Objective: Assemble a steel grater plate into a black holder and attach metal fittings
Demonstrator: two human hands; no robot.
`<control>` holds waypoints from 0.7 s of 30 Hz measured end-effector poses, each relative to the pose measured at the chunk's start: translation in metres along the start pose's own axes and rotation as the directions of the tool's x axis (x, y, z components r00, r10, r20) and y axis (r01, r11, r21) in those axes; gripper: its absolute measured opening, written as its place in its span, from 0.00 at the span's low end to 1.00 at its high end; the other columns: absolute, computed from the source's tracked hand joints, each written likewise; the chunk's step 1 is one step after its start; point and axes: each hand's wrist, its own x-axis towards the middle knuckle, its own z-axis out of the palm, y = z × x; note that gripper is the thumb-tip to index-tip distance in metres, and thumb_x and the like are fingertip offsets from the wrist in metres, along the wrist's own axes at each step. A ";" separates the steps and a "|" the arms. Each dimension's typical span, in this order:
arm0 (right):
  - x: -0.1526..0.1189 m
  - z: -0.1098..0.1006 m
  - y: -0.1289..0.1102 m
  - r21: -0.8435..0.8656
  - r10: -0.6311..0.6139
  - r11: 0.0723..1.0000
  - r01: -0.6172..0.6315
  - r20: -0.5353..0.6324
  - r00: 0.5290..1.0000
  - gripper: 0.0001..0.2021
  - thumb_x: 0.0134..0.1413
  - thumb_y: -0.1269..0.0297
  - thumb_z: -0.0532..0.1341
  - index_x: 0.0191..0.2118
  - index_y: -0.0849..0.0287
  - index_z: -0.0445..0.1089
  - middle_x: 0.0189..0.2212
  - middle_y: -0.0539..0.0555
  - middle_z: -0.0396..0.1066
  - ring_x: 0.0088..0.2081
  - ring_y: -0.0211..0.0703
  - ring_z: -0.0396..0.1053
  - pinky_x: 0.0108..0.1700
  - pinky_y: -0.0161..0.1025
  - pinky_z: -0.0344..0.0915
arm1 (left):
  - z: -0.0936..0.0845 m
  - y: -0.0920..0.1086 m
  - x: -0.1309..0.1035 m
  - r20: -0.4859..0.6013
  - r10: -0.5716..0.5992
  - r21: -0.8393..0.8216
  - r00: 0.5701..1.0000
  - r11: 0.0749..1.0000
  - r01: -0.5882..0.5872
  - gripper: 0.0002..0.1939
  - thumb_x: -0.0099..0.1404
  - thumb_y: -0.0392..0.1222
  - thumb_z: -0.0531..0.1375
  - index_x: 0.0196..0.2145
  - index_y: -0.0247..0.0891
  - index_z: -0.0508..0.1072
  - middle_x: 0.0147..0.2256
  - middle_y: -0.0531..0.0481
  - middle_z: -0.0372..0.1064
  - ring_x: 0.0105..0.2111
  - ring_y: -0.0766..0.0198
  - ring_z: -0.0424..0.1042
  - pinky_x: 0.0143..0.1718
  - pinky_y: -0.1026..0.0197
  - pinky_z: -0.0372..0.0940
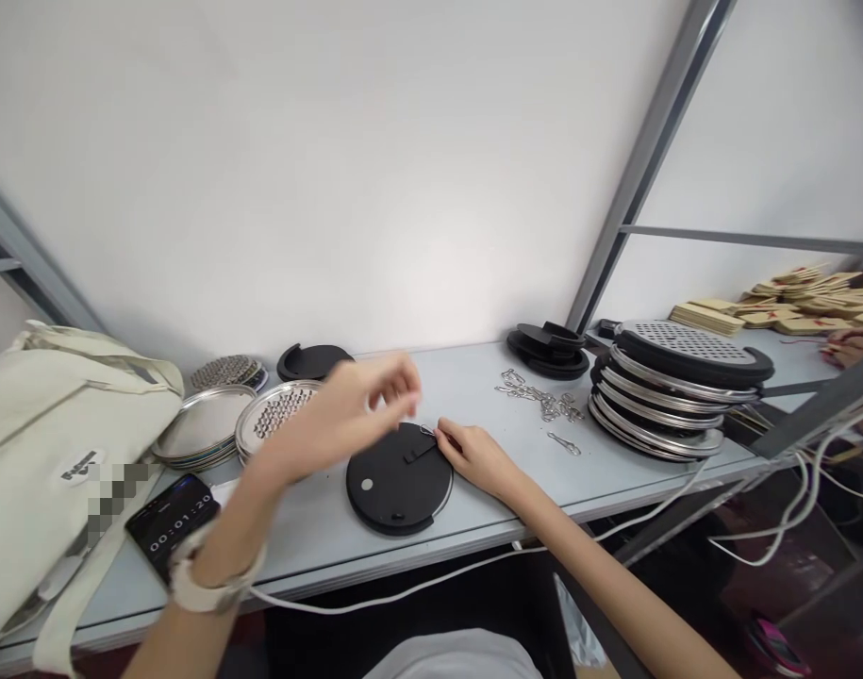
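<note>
A round black disc [395, 490] with a slot and a small pale dot lies flat near the table's front edge. My right hand [477, 459] rests at its upper right rim, fingertips pinched on a small metal clip [426, 431] at the slot's end. Raised above the disc's upper left is my left hand [360, 405], blurred, with fingers curled; whether anything is in them cannot be made out. Several loose metal clips [544, 401] lie to the right of my right hand. Left of the disc is a perforated metal disc [279, 415], partly behind my left wrist.
Stacked metal and black discs [657, 401] stand at the right, black holders [550, 349] behind. At left are plain metal discs [201, 424], a phone [173, 519] and a cream bag [56, 443]. A white cable [403, 594] crosses the front. Another person's hand [852, 346] shows far right.
</note>
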 end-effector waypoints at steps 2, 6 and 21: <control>0.000 0.000 0.001 0.023 0.001 1.000 -0.001 -0.001 1.000 0.10 0.62 0.63 0.45 0.30 0.55 0.56 0.18 0.44 0.56 0.20 0.34 0.55 0.25 0.31 0.47 | 0.025 -0.012 0.005 0.136 -0.008 0.072 0.991 0.997 -0.002 0.13 0.66 0.46 0.50 0.30 0.36 0.67 0.27 0.54 0.67 0.26 0.68 0.65 0.27 0.65 0.58; 0.000 0.002 0.003 0.025 0.007 1.000 -0.007 -0.006 1.000 0.07 0.61 0.64 0.46 0.32 0.55 0.56 0.18 0.44 0.56 0.19 0.35 0.55 0.25 0.31 0.47 | 0.074 -0.048 0.018 0.233 -0.116 0.220 0.966 0.973 0.064 0.18 0.61 0.56 0.53 0.27 0.37 0.66 0.25 0.53 0.67 0.24 0.65 0.63 0.25 0.63 0.52; 0.000 0.004 0.005 -0.073 0.051 0.996 -0.051 -0.001 0.999 0.08 0.61 0.66 0.45 0.33 0.56 0.58 0.21 0.47 0.62 0.23 0.36 0.60 0.27 0.32 0.48 | 0.109 -0.077 0.035 0.135 -0.146 0.363 0.980 0.928 0.088 0.14 0.60 0.52 0.51 0.27 0.38 0.64 0.25 0.52 0.66 0.24 0.63 0.64 0.25 0.61 0.49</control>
